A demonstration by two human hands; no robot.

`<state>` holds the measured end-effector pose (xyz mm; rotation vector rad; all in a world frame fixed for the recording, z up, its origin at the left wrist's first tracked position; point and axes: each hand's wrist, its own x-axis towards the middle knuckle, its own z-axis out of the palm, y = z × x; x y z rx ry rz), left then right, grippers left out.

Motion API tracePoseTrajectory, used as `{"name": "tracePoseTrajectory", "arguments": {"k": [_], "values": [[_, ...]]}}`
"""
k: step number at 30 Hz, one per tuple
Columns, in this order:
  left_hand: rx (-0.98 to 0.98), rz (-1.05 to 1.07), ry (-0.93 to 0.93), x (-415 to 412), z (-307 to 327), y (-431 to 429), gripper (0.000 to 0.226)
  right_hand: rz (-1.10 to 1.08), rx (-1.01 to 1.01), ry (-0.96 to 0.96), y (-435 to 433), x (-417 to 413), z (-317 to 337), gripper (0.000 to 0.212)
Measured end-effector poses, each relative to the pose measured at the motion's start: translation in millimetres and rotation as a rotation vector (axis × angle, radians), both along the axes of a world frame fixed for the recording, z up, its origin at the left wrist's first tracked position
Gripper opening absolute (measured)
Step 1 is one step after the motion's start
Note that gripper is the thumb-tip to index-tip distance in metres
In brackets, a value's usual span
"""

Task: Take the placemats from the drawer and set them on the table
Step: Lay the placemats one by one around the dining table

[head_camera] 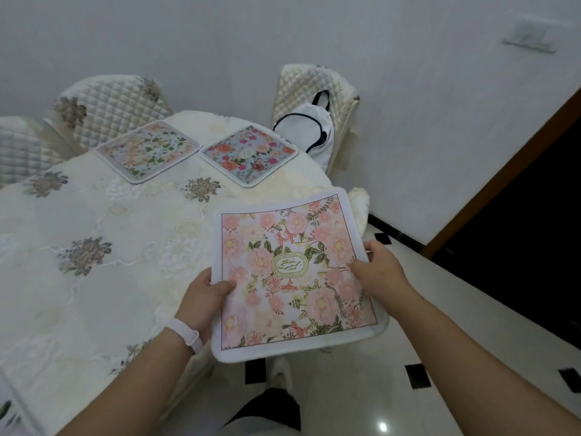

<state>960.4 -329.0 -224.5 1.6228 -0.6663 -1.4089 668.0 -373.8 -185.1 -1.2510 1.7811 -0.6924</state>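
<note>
while both hands grip it, the square pink-and-white floral cloth placemat [295,275] hangs in the air at the near-right edge of the table, partly over the tiled floor and not yet laid down. the left hand [201,302], with a pale pink band at the wrist, has its thumb pressed on the mat's left border and its fingers underneath; the right hand [379,267] pinches the right edge the same way, thumb on top. beyond it, the round table under a cream embroidered tablecloth [94,221] is bare on its near and left parts. further back, two mats already lie flat side by side near the far edge: a blue floral placemat with red and pink blooms [248,155] and, to its left, a paler blue floral placemat with green leaves [147,151], just apart from each other. so two are set, a third is about to go down, probably on the near-right part of the cloth. the drawer is out of view, so i cannot tell whether more mats wait there.
</note>
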Motion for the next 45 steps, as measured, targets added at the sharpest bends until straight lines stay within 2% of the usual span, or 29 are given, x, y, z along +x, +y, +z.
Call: {"name": "tracePoseTrajectory", "arguments": {"k": [8, 15, 29, 39, 45], "values": [[-0.017, 0.001, 0.004, -11, -23, -102, 0.021, 0.027, -0.007, 0.128, -105, 0, 8, 0.023], [-0.018, 0.082, 0.025, 10, -35, -153, 0.021, 0.104, -0.003, 0.124, -180, 27, 3, 0.021], [0.06, 0.369, -0.098, 37, -74, -139, 0.023, 0.471, 0.081, 0.254, -266, 106, -60, 0.014], [0.252, 0.676, -0.173, 6, -110, -125, 0.024, 0.766, 0.207, 0.214, -303, 127, -123, 0.011], [0.35, 0.735, -0.284, 4, -118, -118, 0.024, 0.861, 0.246, 0.17, -314, 136, -143, 0.016]]}}
